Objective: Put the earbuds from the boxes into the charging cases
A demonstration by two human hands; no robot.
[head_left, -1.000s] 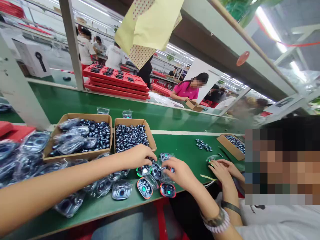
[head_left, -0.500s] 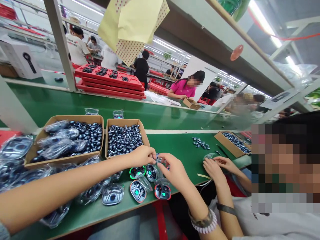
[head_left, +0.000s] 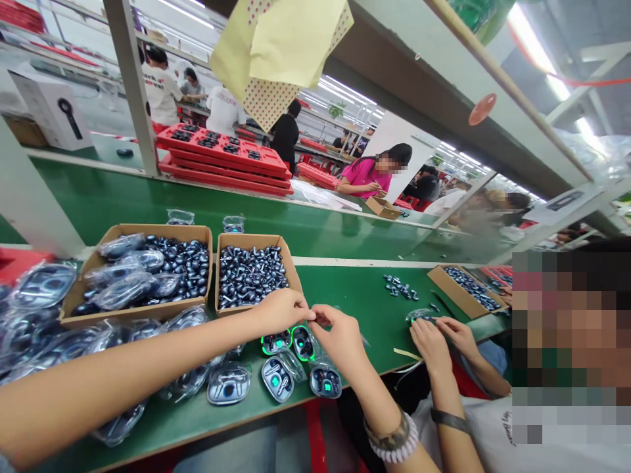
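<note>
Evidently, four open earbud charging cases (head_left: 277, 380) are set out in two loose rows on the green bench (head_left: 340, 282), just on the near side of the meeting hands. They can be judged light and stiff, with smooth, rather slippery shells; the clear lids (head_left: 293, 364) are probably the fragile part, so each case is better gripped by its rounded sides. The seated earbuds (head_left: 284, 383), small and likely slick, would be best nipped by the stem.

In looks, the cases are rounded and bluish grey, with a small green display lit on at least three of them; a green glow is shown along the rims of the two rear ones. A fifth case (head_left: 229, 382), with no light seen on it, is laid to their left.

On the left hand (head_left: 286, 310) and the right hand (head_left: 340, 332), the fingers are curled in and the fingertips are brought together near the rear cases; whether anything is pinched there cannot be told. Beyond the left hand, a cardboard box (head_left: 292, 263) is filled with loose earbuds (head_left: 254, 272), and bagged cases (head_left: 44, 287) are heaped beside the left forearm.
</note>
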